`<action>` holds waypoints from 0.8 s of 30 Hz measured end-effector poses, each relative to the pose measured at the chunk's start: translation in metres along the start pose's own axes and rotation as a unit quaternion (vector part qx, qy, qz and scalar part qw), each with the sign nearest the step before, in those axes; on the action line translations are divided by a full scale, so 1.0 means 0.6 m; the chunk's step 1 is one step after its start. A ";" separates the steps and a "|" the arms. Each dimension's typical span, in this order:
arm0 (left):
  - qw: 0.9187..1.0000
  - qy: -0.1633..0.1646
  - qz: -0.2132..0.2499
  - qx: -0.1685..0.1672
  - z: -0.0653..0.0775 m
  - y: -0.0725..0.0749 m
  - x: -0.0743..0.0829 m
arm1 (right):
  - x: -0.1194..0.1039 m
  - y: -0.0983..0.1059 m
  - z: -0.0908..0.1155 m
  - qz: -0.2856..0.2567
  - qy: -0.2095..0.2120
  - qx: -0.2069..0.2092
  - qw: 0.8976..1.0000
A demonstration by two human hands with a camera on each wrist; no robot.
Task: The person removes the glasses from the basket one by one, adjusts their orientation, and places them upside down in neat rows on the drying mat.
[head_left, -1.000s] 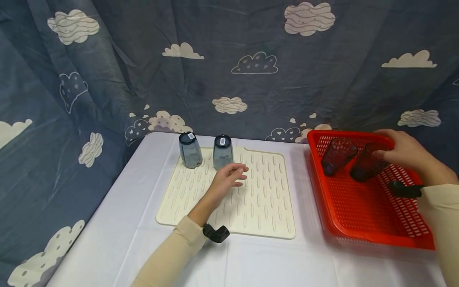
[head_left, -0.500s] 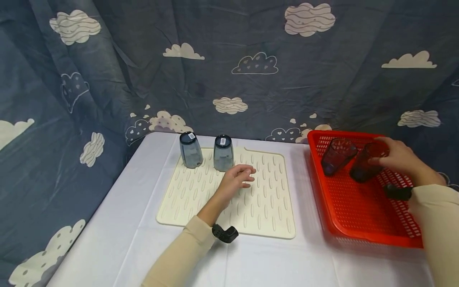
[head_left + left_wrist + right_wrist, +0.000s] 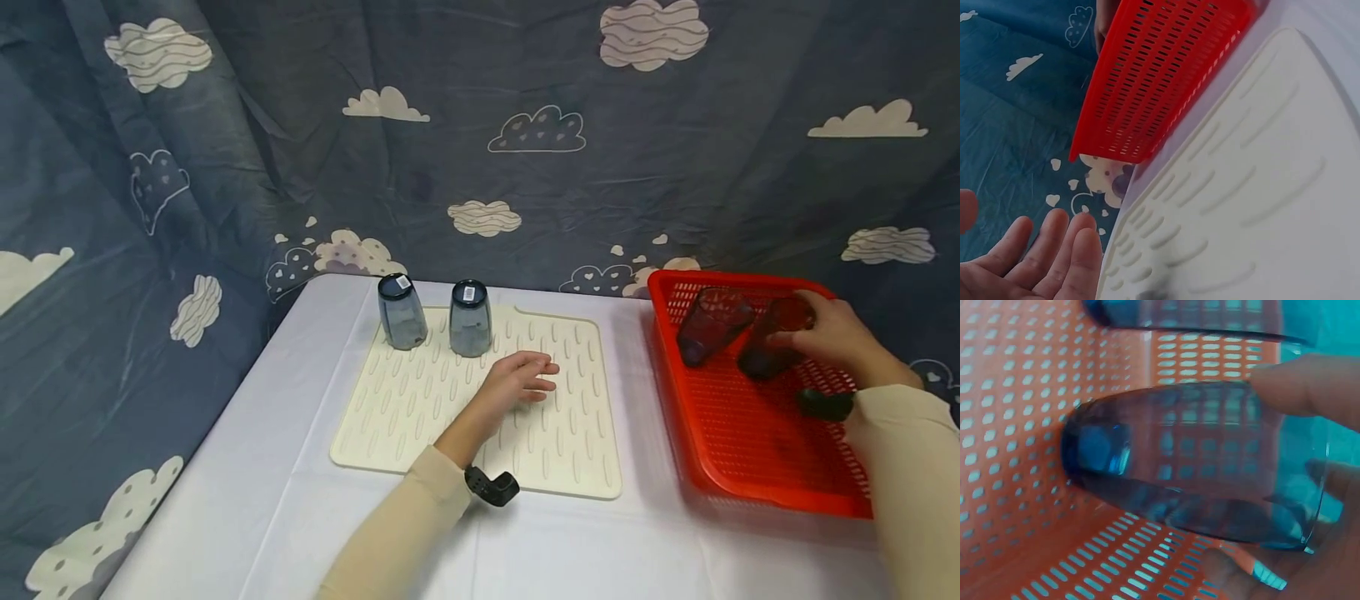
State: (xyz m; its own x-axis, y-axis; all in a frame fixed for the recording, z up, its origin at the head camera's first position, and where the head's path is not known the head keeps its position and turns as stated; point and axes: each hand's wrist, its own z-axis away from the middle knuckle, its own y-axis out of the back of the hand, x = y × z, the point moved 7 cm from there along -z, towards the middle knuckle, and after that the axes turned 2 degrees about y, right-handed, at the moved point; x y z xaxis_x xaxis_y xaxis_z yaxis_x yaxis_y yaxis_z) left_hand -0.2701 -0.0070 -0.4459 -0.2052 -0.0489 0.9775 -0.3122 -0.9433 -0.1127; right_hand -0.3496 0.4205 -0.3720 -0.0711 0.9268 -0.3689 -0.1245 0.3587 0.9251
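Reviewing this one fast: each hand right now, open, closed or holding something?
Left hand: open, holding nothing.
Right hand: holding a tinted glass in the red basket.

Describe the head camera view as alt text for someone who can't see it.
A person's right hand grips a dark glass beside a second glass in a red basket. The left hand, holding nothing, is over a cream mat, near two upside-down glasses.
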 end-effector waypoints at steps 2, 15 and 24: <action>1.000 0.011 0.018 -0.012 -0.007 -0.009 -0.005 | 0.004 0.003 0.002 -0.001 -0.009 0.006 1.000; 0.998 0.042 0.041 -0.036 -0.025 -0.058 -0.023 | 0.008 0.001 0.006 -0.029 -0.050 0.000 0.998; 0.997 0.049 0.039 -0.038 -0.013 -0.051 -0.029 | 0.017 -0.007 0.009 -0.060 -0.044 0.005 0.997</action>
State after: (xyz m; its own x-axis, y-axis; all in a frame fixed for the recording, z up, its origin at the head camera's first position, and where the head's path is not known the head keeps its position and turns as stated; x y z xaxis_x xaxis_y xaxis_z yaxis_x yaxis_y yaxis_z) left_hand -0.2641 0.0251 -0.4611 -0.3193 -0.0848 0.9438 -0.3602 -0.9104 -0.2037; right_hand -0.3443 0.4294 -0.3791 0.0309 0.8833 -0.4678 -0.1161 0.4680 0.8761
